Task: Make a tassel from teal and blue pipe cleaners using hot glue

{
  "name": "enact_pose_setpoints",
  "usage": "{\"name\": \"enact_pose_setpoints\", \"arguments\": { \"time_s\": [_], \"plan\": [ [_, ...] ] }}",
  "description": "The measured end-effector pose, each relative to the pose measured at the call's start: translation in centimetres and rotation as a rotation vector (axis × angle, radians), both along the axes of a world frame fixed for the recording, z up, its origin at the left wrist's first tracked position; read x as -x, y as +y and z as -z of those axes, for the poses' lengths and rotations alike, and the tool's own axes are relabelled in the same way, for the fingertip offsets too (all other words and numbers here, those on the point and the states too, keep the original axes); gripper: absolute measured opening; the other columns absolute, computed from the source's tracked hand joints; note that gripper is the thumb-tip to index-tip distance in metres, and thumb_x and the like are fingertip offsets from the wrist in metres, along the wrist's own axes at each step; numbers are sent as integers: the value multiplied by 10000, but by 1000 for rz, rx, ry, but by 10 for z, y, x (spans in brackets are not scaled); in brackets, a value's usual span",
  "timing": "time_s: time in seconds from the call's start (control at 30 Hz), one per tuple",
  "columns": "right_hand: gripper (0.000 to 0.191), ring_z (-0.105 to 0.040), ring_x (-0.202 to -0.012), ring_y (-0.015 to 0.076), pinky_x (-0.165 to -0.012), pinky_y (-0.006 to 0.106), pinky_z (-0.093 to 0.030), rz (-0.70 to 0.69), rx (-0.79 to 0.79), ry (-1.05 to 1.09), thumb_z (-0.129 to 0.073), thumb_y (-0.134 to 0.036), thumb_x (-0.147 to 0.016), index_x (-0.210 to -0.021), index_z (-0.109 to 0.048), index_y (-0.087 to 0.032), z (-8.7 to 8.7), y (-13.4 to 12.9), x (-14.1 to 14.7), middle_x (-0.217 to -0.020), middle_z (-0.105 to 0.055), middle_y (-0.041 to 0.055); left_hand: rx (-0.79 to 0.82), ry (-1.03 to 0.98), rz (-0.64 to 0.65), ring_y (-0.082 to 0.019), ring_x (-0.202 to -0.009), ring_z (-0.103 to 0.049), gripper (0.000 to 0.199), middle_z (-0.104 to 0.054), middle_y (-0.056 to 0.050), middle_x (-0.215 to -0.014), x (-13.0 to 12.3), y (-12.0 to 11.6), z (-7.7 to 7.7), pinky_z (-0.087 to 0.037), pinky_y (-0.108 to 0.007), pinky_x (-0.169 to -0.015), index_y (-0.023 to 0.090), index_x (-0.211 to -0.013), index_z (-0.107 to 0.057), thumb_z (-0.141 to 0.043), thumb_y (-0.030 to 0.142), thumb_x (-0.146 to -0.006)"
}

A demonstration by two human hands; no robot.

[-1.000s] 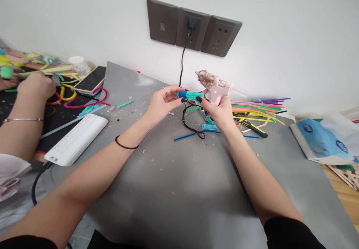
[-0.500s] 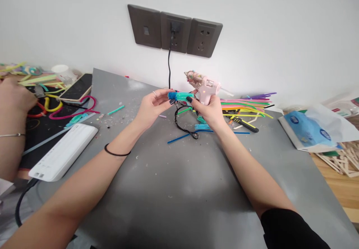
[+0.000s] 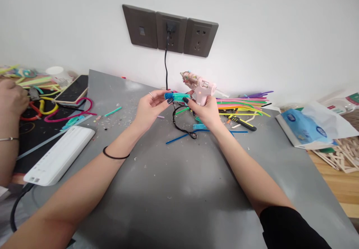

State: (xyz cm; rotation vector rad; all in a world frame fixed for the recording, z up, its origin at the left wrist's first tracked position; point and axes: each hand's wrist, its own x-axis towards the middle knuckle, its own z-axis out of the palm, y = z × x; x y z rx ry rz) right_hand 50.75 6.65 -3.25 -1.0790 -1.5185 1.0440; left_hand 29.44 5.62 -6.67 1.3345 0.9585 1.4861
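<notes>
In my left hand [image 3: 150, 108], the fingertips are closed on the blue end of a small turquoise bundle of pipe cleaners [image 3: 181, 97]. My right hand [image 3: 206, 112] grips the handle of a pale pink hot glue gun [image 3: 204, 90], its nozzle pointing up and left. The right thumb also presses on the turquoise end of the bundle. Fingers behind the bundle are partly hidden. Below lies a coiled black cord [image 3: 176, 121], with short turquoise pieces [image 3: 199, 126] and a blue pipe cleaner [image 3: 176, 139] close by.
Colourful pipe cleaners [image 3: 244, 102] and a yellow-black utility knife [image 3: 242, 122] lie behind my right hand. A white power strip [image 3: 60, 155] is at left, near another person's hand [image 3: 12, 97] and pliers [image 3: 35, 95]. A blue tissue pack [image 3: 304, 127] sits right.
The whole view has shifted slightly, so the hands and table things appear a little further left. Both hands keep the same hold on the bundle and the glue gun.
</notes>
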Motion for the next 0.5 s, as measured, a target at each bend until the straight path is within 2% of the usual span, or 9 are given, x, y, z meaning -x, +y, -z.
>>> {"name": "enact_pose_setpoints", "arguments": {
  "time_s": [0.23, 0.33, 0.5],
  "plan": [
    [366, -527, -664, 155, -630, 308, -470, 28, -59, -62, -796, -486, -778, -984, -708, -196, 9, 5, 0, -735, -638, 1, -4, -8, -39, -253, -1036, -791, 455, -856, -110, -1158, -3, -1, 3, -649, -440, -1036, 198, -1058, -831, -985, 478, -733],
    [365, -548, -697, 168, -652, 320, -488, 36, -97, -57, -793, -497, -771, -969, -705, -204, 10, 5, 0, -780, -666, 22, -7, -43, -23, -271, -1100, -786, 390, -852, -101, -1183, -2, -1, 3, -636, -457, -1068, 215, -1064, -842, -958, 418, -753],
    [400, -512, -631, 150, -617, 316, -475, 47, -52, -66, -802, -517, -779, -1005, -709, -200, 9, 4, -1, -703, -604, -11, -20, -91, 64, -308, -1228, -755, 359, -830, -108, -1279, 1, -1, 4, -631, -488, -1084, 234, -1135, -848, -881, 381, -808]
  ]
}}
